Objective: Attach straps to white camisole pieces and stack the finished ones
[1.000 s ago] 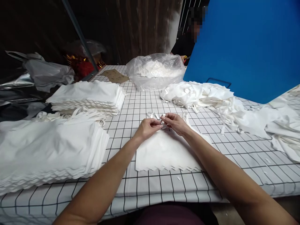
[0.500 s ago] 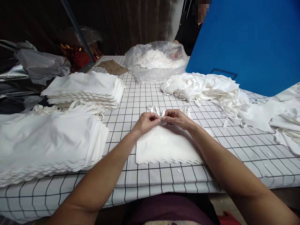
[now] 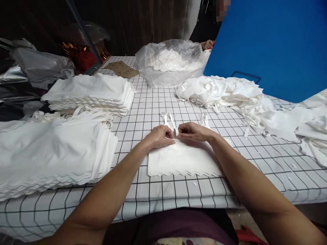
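Observation:
A white camisole-like top (image 3: 184, 160) with thin straps and a wavy lower edge lies flat on the table in front of me. My left hand (image 3: 161, 136) is closed at its upper edge, the thumb along the fabric and the other fingers curled. Close to its right, my right hand (image 3: 195, 131) pinches a thin white strap (image 3: 176, 132), which stands up in a small loop between the hands. Another strap (image 3: 203, 119) of the top lies behind my right hand. The exact grip of the left fingertips is partly hidden.
Two neat stacks of white tops, a near stack (image 3: 51, 149) and a far stack (image 3: 89, 88), stand left. A loose white heap (image 3: 219, 90) lies right, by a blue panel (image 3: 270, 44). Behind are a clear plastic bag (image 3: 145, 64), brown paper (image 3: 121, 69) and another person's hand (image 3: 206, 45).
My hands have moved slightly apart, and the strap loop now shows between them. My left thumb has come down onto the fabric. The other person's hand has come into view at the back.

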`<act>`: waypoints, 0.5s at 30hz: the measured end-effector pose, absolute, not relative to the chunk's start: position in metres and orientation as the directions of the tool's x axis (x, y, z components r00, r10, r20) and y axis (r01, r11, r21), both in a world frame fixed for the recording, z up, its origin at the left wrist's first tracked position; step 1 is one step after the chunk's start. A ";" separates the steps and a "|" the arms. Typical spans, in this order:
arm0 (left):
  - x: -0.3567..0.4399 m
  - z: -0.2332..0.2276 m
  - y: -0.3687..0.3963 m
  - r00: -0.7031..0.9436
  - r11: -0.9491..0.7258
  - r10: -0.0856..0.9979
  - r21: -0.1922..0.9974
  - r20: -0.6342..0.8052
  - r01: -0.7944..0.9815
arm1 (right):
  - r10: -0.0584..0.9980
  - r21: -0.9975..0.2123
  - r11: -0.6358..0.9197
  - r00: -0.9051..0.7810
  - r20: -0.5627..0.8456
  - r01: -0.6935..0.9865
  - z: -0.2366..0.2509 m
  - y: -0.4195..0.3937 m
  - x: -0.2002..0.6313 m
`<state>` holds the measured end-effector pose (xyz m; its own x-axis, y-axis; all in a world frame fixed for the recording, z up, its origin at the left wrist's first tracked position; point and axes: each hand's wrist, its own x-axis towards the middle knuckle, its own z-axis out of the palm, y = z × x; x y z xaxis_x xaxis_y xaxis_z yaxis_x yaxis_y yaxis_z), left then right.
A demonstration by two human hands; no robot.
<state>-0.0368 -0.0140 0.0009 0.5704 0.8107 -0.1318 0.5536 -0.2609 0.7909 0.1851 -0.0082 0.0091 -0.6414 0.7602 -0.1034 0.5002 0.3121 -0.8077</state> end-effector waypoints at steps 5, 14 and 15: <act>-0.035 0.003 -0.015 0.538 -0.222 0.826 0.780 -0.168 0.584 | 0.729 -0.810 0.330 -0.676 -0.107 0.485 0.009 -0.009 0.184; -0.034 0.005 -0.016 0.517 -0.197 0.835 0.775 -0.188 0.600 | 0.723 -0.813 0.340 -0.684 -0.095 0.473 0.007 -0.010 0.178; -0.034 0.005 -0.016 0.513 -0.202 0.838 0.765 -0.188 0.611 | 0.724 -0.813 0.349 -0.685 -0.082 0.466 0.005 -0.010 0.177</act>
